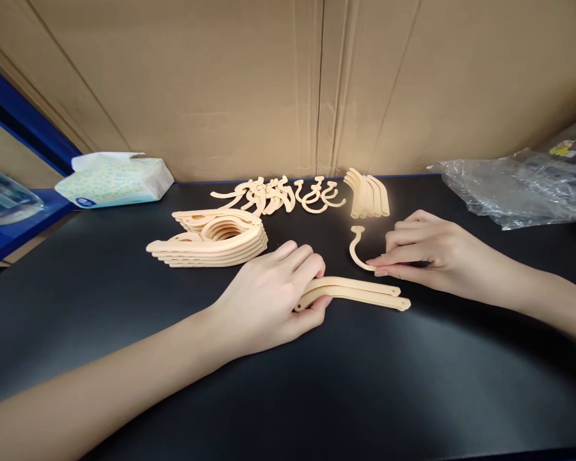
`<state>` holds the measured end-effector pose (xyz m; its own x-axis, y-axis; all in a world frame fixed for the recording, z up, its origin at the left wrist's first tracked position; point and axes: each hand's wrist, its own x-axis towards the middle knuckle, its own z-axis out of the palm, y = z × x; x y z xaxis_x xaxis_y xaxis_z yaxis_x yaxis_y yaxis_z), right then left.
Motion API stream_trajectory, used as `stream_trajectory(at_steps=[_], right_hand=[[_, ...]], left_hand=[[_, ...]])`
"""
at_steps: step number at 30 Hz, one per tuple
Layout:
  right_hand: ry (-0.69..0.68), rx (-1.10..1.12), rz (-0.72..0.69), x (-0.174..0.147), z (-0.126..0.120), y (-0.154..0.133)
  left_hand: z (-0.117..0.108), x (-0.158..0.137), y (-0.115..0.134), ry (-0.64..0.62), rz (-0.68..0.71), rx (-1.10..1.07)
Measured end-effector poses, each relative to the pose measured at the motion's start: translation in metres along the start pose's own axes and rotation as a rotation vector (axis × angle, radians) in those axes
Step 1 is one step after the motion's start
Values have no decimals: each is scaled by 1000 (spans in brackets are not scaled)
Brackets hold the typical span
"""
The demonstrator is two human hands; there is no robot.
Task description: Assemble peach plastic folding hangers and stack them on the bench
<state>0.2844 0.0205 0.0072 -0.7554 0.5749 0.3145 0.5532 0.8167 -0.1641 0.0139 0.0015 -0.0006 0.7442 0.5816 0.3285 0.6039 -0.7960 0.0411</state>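
My left hand (278, 294) is closed around two beige plastic hanger arms (360, 291), which lie side by side and point to the right; their left ends are partly covered by my fingers. Between thumb and fingers, my right hand (422, 253) pinches the tip of a beige hanger hook (358, 250), its flat head pointing up and away. The hook is apart from the two arms. Just left of my left hand sits a stack of beige folding hangers (211, 246) with several layers.
Loose hooks (317, 195), a pile of small beige parts (259, 195) and a row of hanger arms (368, 193) lie along the back of the black table (317, 397). A tissue pack (120, 180) is at back left, clear plastic bags (504, 189) at right. Cardboard (221, 83) stands behind.
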Motion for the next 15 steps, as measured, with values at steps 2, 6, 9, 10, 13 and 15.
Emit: stream_trajectory(at_steps=[2,6,9,10,13,15], right_hand=[[-13,26,12,-1,0,2],[-26,64,21,-3,0,7],[-31,85,24,-4,0,9],[-33,90,25,-4,0,10],[-37,96,25,-5,-1,11],[-41,96,30,-5,-2,11]], left_hand=[[0,0,0,1,-6,-3],[0,0,1,-5,-13,1],[0,-1,0,-8,-8,2],[0,0,0,-7,-6,0],[0,0,0,-3,-4,-4],[1,0,0,2,-1,-7]])
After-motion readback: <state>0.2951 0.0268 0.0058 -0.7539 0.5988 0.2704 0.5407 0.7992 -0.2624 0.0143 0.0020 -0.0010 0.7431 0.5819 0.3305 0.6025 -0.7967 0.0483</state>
